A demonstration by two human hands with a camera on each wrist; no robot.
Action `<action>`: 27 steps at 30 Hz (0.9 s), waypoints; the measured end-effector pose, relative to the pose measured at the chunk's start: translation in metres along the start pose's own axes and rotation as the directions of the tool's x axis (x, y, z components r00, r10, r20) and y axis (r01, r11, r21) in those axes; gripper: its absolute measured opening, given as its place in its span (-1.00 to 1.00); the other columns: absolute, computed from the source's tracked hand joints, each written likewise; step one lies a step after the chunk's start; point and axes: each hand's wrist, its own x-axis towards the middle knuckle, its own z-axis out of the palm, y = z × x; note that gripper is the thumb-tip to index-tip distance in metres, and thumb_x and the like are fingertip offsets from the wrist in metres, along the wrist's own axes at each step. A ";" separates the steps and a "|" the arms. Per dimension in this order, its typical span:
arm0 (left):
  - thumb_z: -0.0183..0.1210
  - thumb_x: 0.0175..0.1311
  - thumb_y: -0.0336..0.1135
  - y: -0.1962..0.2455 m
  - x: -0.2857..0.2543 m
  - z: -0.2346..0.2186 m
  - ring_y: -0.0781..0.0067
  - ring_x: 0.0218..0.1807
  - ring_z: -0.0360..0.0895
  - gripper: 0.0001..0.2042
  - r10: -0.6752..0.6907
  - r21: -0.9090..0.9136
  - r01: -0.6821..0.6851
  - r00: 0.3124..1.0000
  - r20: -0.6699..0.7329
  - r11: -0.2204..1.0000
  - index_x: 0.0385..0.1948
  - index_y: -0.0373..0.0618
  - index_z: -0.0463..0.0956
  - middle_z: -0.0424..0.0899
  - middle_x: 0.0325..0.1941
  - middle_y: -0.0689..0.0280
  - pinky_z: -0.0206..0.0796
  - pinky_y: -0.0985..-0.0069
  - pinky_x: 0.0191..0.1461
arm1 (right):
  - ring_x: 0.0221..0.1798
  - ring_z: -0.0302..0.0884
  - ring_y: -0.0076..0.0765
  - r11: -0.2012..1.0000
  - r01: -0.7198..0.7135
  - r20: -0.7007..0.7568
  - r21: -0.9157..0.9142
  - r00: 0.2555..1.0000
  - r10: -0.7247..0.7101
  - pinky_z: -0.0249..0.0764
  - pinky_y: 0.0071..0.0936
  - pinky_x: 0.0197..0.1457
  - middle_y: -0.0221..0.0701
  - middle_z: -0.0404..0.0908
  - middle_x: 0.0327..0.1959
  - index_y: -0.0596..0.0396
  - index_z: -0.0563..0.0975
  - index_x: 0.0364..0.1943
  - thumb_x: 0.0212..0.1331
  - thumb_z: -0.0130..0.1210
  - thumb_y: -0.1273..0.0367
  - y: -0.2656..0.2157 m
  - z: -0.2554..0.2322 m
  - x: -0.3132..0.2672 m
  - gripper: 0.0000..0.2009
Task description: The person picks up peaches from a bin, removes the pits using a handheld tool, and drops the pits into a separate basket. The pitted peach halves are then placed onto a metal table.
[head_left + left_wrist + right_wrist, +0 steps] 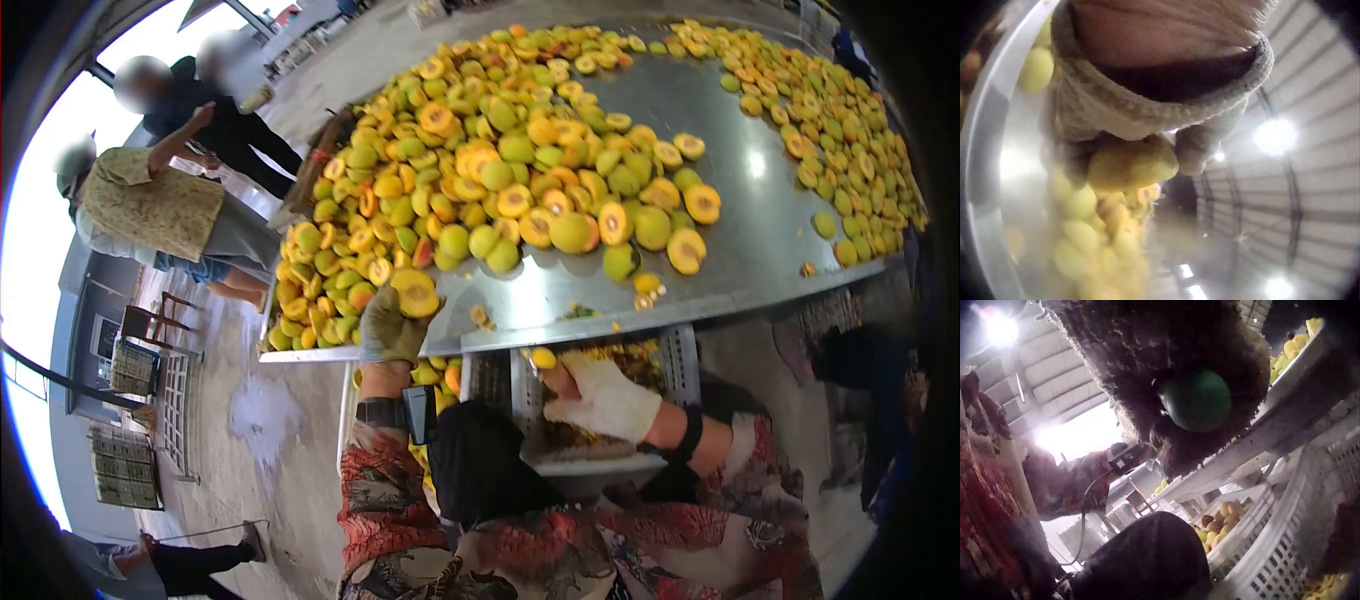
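My gloved left hand (393,325) holds a halved yellow peach (415,293) at the metal table's front edge, cut face up. In the left wrist view the glove's cuff gapes above the peach's yellow skin. Lower and to the right, my right hand (605,398), in a pale glove, is over a white crate (690,365) below the table edge. Its fingers curl round a dark green rounded thing (1197,400), whose kind I cannot tell. By its thumb, a small yellow rounded thing (543,358) shows in the head view. A big heap of halved peaches (480,170) lies just beyond the left hand.
The metal table (690,110) carries another strip of peaches (850,150) along its right side. Peaches fill a crate (1222,525) below the edge, near my knee (490,460). Several people stand at the left, one in a patterned shirt (155,200). Stacked crates (125,465) stand beyond.
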 end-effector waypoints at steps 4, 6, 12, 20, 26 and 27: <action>0.20 0.06 0.05 -0.039 -0.030 0.073 -0.04 0.02 0.49 -0.43 0.003 -0.137 0.001 1.000 0.029 0.991 0.01 -0.18 0.39 0.53 0.01 0.10 0.37 -0.07 0.07 | -0.33 0.49 0.18 0.996 0.041 -0.100 0.076 0.994 -0.033 0.42 -0.13 -0.31 -0.06 0.48 -0.48 0.16 0.33 -0.37 -0.09 0.26 0.25 -0.011 -0.004 -0.006 -0.63; 0.16 0.10 0.14 -0.061 -0.042 0.098 -0.02 -0.06 0.53 -0.41 -0.057 -0.177 0.044 0.996 -0.066 0.983 0.02 -0.14 0.36 0.54 -0.06 0.09 0.41 -0.04 0.00 | -0.33 0.48 0.19 0.993 0.091 -0.141 0.076 0.987 -0.080 0.41 -0.11 -0.30 -0.06 0.48 -0.42 0.18 0.33 -0.35 -0.09 0.26 0.25 -0.011 -0.005 -0.008 -0.62; 0.10 0.18 0.03 -0.108 -0.065 0.126 0.08 -0.02 0.49 -0.47 0.011 -0.054 -0.015 0.997 -0.081 0.998 0.02 -0.24 0.33 0.51 -0.06 0.10 0.36 0.05 0.11 | -0.27 0.47 0.20 0.997 0.031 -0.205 0.068 0.979 -0.016 0.41 -0.06 -0.24 -0.04 0.49 -0.39 0.18 0.34 -0.29 -0.05 0.20 0.27 -0.009 -0.008 -0.014 -0.64; 0.09 0.19 -0.01 -0.128 -0.079 0.134 0.18 -0.01 0.48 -0.48 0.216 0.103 -0.215 0.976 0.003 0.971 0.02 -0.27 0.33 0.50 -0.06 0.10 0.33 0.21 0.14 | -0.25 0.48 0.16 0.972 0.155 -0.303 -0.178 0.931 -0.203 0.43 -0.06 -0.22 -0.10 0.50 -0.34 0.14 0.34 -0.22 -0.03 0.15 0.29 0.009 0.005 -0.013 -0.67; 0.08 0.19 -0.01 -0.107 -0.081 0.132 0.19 -0.04 0.49 -0.51 0.292 0.190 -0.281 0.956 -0.034 0.941 -0.03 -0.26 0.35 0.51 -0.09 0.11 0.37 0.26 0.07 | -0.31 0.47 0.12 0.955 0.235 -0.192 -0.180 0.944 -0.268 0.41 -0.08 -0.31 -0.15 0.44 -0.40 0.12 0.34 -0.29 0.00 0.12 0.33 0.000 -0.019 -0.027 -0.74; 0.11 0.17 -0.05 -0.105 -0.082 0.136 0.23 -0.08 0.49 -0.54 0.304 0.172 -0.287 0.949 -0.085 0.942 -0.05 -0.26 0.38 0.52 -0.10 0.13 0.39 0.31 0.02 | -0.34 0.45 0.09 0.958 0.217 -0.105 -0.189 0.965 -0.240 0.38 -0.12 -0.34 -0.18 0.40 -0.46 0.09 0.34 -0.35 0.00 0.11 0.34 0.004 -0.018 -0.025 -0.79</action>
